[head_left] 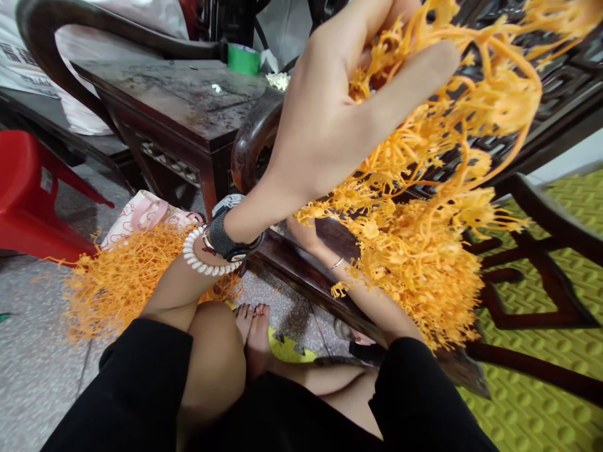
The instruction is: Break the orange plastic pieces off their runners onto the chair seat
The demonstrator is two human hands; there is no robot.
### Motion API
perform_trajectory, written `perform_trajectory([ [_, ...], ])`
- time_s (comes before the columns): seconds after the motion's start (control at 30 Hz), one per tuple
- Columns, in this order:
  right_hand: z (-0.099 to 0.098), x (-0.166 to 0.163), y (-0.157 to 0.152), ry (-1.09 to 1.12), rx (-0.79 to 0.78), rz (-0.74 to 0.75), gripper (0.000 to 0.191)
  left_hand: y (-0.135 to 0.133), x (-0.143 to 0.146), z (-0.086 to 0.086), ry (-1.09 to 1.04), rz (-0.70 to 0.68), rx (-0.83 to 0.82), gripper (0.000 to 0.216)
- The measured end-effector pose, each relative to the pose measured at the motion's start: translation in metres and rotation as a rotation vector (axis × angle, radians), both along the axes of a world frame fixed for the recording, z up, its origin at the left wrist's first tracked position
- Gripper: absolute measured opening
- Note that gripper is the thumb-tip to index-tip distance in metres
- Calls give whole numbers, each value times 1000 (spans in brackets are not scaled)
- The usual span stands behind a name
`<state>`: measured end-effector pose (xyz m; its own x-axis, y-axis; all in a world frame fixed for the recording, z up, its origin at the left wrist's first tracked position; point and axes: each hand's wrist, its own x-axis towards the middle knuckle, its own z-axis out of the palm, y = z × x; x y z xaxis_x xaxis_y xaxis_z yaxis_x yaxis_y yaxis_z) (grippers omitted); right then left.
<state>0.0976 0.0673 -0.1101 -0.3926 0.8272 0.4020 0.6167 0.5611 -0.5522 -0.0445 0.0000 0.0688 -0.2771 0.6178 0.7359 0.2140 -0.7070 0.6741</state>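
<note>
Left hand [325,113] grasped a tangle of orange sprigs [499,107] above a wooden bench [294,263].
In the head view, the sprigs looked light, bendy and prone to snagging, probably best held by their stems; the right hand [301,232] was mostly hidden, its grip impossible to tell. More sprigs lay heaped toward the bench's near corner. A green roll [244,58] stood by the side table's [160,94] far edge; a red stool [23,169] and yellow matting [556,351] flanked the bench.
</note>
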Motion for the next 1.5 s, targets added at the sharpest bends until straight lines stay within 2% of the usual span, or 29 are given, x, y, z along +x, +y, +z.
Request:
perform_trajectory([
  [0.13,10,12,-9,19,54,-27,41,-3,1,2,75,-36,79,60],
  [0.27,28,19,-25,2,74,64,46,-3,10,10,160,-70,172,53],
  [0.37,46,28,-57,-117,128,84,46,-5,23,21,187,-65,286,39],
  [0.4,51,34,-72,-183,173,67,48,-6,27,24,155,-58,332,32],
  [0.47,54,49,-110,-284,272,-9,58,-8,34,30,101,-75,383,33],
  [0.57,37,76,-163,-344,328,-141,76,-9,43,34,-15,-182,454,31],
  [0.63,17,86,-188,-402,232,-157,79,-7,50,35,-118,-302,528,17],
  [0.7,-1,86,-201,-410,80,-135,74,-6,57,36,-199,-428,557,12],
  [0.77,-9,77,-202,-293,-34,-71,60,-6,65,37,-245,-497,513,6],
  [0.83,-10,62,-195,-133,-60,-86,49,-6,70,40,-302,-512,493,8],
  [0.93,-7,38,-177,-60,-39,-333,60,-11,73,43,-309,-480,504,21],
  [0.97,-8,31,-172,-83,-44,-343,65,-13,73,43,-259,-475,496,20],
  [1.0,-9,25,-167,-106,-66,-254,66,-16,71,43,-199,-468,495,16],
  [1.03,-11,20,-165,-117,-103,-84,61,-20,70,43,-139,-458,507,13],
  [1.1,-16,13,-163,-68,-149,219,44,-26,65,41,-26,-428,483,14],
  [1.13,-18,10,-163,-21,-141,237,40,-28,63,40,10,-404,465,16],
  [1.17,-19,8,-163,20,-114,142,40,-29,61,40,38,-378,445,20],
  [1.23,-19,7,-163,42,-31,-165,47,-28,58,39,60,-332,420,36],
  [1.27,-17,7,-162,21,-13,-228,51,-27,57,39,50,-311,425,44],
  [1.3,-15,7,-161,-11,-36,-181,51,-27,57,39,36,-296,442,50],
  [1.37,-11,8,-157,-32,-141,59,38,-27,57,39,1,-281,443,53],
  [1.4,-8,8,-154,-13,-174,123,34,-29,57,39,-6,-289,434,52],
  [1.43,-6,9,-152,10,-174,97,34,-31,57,39,-11,-298,428,52],
  [1.5,-3,10,-146,28,-103,-76,41,-36,57,39,-17,-297,390,51],
])
